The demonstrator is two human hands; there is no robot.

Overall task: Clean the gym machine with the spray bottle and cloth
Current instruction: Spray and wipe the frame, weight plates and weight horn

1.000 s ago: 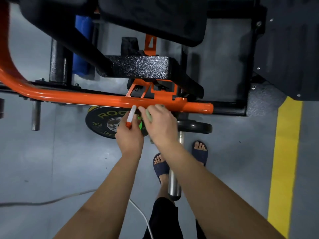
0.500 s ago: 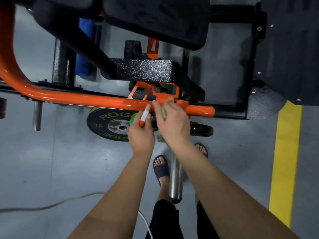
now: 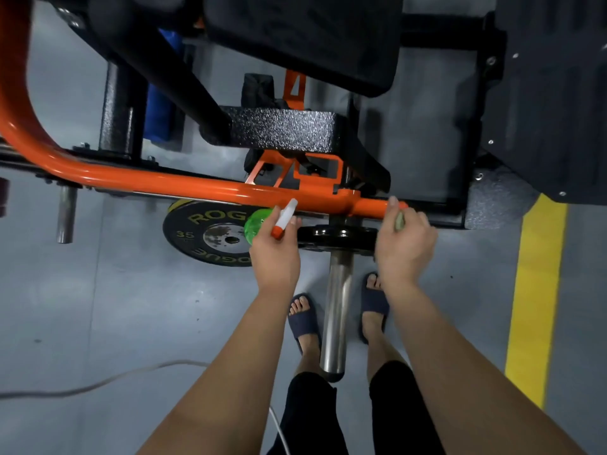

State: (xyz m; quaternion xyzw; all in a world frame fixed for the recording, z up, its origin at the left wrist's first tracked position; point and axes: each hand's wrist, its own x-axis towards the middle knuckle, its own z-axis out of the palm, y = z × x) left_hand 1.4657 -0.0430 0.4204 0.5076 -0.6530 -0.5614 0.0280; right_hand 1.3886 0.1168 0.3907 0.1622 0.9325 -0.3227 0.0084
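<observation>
1. The gym machine point(image 3: 282, 129) fills the upper part of the view; its orange bar point(image 3: 164, 183) curves down from the left edge and runs right, ending just short of the black frame.
2. The left hand point(image 3: 276, 254) has its fingers wrapped round the spray bottle point(image 3: 261, 224), green-bodied with a white and orange head. The bottle sits just below the bar, overlapping the rim of a black weight plate point(image 3: 203, 234).
3. The right hand point(image 3: 405, 247) has its fingers curled round a pale green cloth point(image 3: 399, 220), held against the right end of the bar, with one fingertip on top of the tube.
4. The hands are apart, with a smaller black plate point(image 3: 338, 238) showing between them.
5. A steel sleeve point(image 3: 335, 310) projects from that plate toward the person and lies between the two sandalled feet.
6. Open grey floor point(image 3: 98, 307) lies to the left, crossed by a pale cable point(image 3: 98, 384). To the right, a yellow line point(image 3: 535, 290) runs along the floor beside the machine's black corner.
</observation>
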